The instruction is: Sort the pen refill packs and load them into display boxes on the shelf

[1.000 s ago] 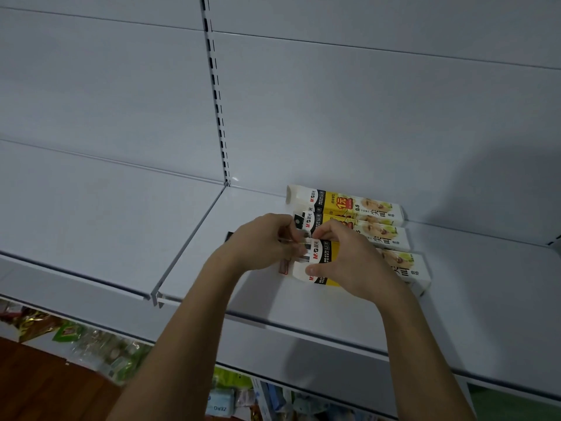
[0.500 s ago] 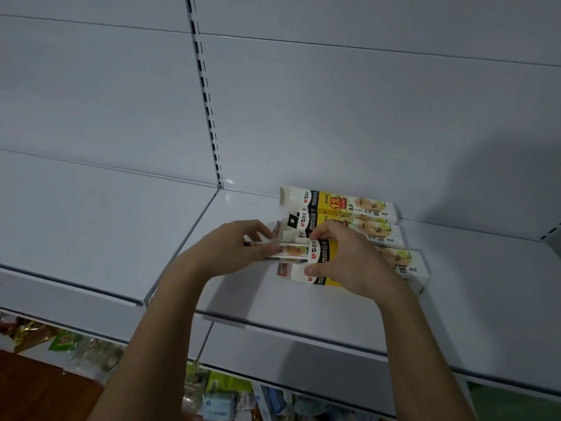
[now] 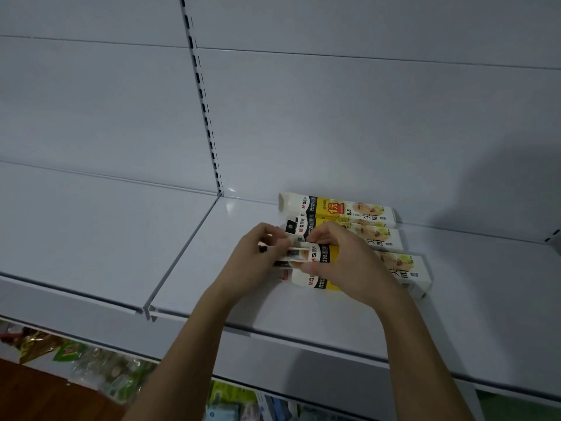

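Refill pack (image 3: 296, 253) now deeper in front display box (image 3: 406, 273), left hand (image 3: 258, 256) pinching it, right hand (image 3: 343, 262) gripping box

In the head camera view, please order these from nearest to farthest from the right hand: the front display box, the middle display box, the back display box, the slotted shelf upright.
1. Front display box: under the right hand, which grips it.
2. Middle display box: just behind the hand.
3. Back display box: against the back wall.
4. Slotted shelf upright: far off, up and left.
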A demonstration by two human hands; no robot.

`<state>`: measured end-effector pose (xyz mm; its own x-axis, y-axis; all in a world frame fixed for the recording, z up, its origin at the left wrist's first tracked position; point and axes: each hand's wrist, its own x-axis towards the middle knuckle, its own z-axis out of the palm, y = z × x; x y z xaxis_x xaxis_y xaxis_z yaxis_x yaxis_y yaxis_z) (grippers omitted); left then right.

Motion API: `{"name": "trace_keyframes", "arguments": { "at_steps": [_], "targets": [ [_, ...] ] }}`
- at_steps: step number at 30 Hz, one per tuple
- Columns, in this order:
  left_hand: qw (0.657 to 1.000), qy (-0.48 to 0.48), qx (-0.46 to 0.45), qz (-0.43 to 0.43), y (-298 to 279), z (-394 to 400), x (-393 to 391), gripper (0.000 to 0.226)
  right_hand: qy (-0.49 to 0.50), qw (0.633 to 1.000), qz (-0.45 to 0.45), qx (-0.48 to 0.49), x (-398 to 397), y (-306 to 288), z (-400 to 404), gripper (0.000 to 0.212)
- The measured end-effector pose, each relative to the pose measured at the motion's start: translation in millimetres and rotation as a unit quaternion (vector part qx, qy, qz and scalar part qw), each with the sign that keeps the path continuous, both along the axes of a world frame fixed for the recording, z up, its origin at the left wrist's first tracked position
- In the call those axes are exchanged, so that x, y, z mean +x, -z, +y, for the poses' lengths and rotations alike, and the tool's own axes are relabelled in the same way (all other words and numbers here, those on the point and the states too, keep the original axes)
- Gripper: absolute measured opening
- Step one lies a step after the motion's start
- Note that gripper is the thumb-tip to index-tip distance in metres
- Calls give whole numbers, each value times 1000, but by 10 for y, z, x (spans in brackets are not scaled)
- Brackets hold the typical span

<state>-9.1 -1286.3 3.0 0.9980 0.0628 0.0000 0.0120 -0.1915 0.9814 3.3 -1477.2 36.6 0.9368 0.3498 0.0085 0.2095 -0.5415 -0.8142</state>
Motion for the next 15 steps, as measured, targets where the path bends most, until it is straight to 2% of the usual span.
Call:
{"name": "trace_keyframes", "arguments": {
  "at_steps": [3, 6, 8, 11, 13, 15],
  "targets": [
    [998, -62, -3, 25, -7, 140, -70, 21, 59, 994, -43, 87, -1, 4, -117, 20],
    [993, -69, 78, 61, -24, 194, -76, 25, 201, 962, -130, 129, 75, 110, -369, 4],
    [991, -71, 92, 59, -11, 106, -35, 30, 301, 934, -149, 121, 125, 212, -497, 5],
    [993, -75, 76, 43, -17, -22, 48, 35, 394, 908, -133, 56, 163, 260, -599, 11],
    [992, -72, 89, 42, -30, -59, 77, 35, 402, 910, -101, 31, 177, 248, -692, 13],
    [992, -61, 102, 40, -49, -94, 94, 34, 387, 919, -41, 59, 189, 291, -799, 11]
  ]
}}
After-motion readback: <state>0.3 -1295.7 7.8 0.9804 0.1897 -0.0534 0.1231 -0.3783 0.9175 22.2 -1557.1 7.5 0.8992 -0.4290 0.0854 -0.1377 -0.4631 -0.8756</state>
